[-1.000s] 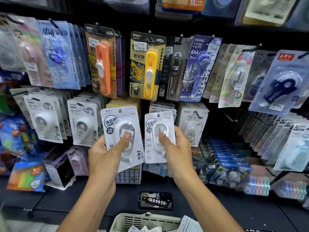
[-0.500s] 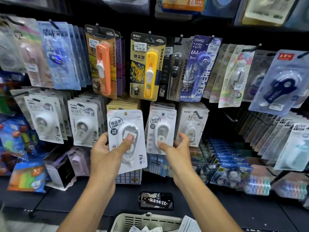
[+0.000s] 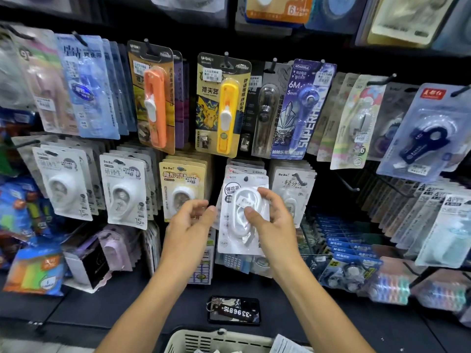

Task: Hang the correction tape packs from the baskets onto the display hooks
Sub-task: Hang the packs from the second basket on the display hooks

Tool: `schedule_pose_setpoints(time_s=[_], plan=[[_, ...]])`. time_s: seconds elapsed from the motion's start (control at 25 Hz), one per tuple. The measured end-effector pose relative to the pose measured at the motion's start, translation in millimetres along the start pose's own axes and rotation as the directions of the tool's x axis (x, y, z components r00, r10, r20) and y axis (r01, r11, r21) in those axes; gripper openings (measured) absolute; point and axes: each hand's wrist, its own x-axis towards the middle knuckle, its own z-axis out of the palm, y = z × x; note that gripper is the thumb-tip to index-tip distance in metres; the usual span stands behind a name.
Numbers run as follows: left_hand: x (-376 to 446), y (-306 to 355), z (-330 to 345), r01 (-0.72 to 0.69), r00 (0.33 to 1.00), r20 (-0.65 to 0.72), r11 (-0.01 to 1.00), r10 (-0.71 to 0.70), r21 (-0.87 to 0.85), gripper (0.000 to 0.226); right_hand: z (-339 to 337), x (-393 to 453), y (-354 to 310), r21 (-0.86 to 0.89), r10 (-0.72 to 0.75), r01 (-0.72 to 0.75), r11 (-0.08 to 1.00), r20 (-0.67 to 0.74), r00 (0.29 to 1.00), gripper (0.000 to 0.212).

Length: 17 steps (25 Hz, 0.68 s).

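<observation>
Head view, bottom centre of frame: rim of a cream slotted basket [image 3: 219, 338] with white packs showing inside it, so stock is left to hang, by my judgement. Just above it, on the dark shelf, a phone [image 3: 234, 310] with a numbered key tag lying on it. Mid frame, both forearms reach up to the display. Right hand [image 3: 270, 220] grips a white correction tape pack [image 3: 243, 217], thumb pressed on the clear blister and fingers curled round the pack's right edge; the pack's top hole sits at the hook [image 3: 246, 178] in the centre row, in front of a stack of like packs, so it looks on or nearly on the hook; whether it is fully seated I cannot tell. Left hand [image 3: 190, 221] holds nothing, fingers loosely curled and relaxed, its fingertips just beside the pack's left edge. Further back, left of centre, a yellow-carded pack row [image 3: 182, 184], and white packs on hooks at left [image 3: 122, 189]. Upper row: orange and yellow tape dispensers [image 3: 229, 115] and a purple pack, all hanging. Right side, a bare hook [image 3: 348, 183] stands out from the panel. Judged progress: this pack is nearly done; the basket's remainder is not yet hung.
</observation>
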Motion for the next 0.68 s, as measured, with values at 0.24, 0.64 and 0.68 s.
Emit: schedule_pose_setpoints(time_s=[0.24,0.64,0.68], plan=[[-4,-3,-4,-0.242,0.968,0.074,0.809,0.240,0.536,0.054,-6,-7,15,-0.588,-0.150,0.176,0.789,0.093,0.984,0.059],[26,-31,-7,-0.428,0.891,0.364,0.235,0.271,0.873,0.091,3,48,40,-0.867,-0.146,0.494,-0.060,0.497,0.855,0.080],[29,-33,-6,-0.436,0.887,0.375,0.219,0.270,0.873,0.092,6,56,40,-0.871,-0.128,0.485,-0.079,0.491,0.862,0.081]])
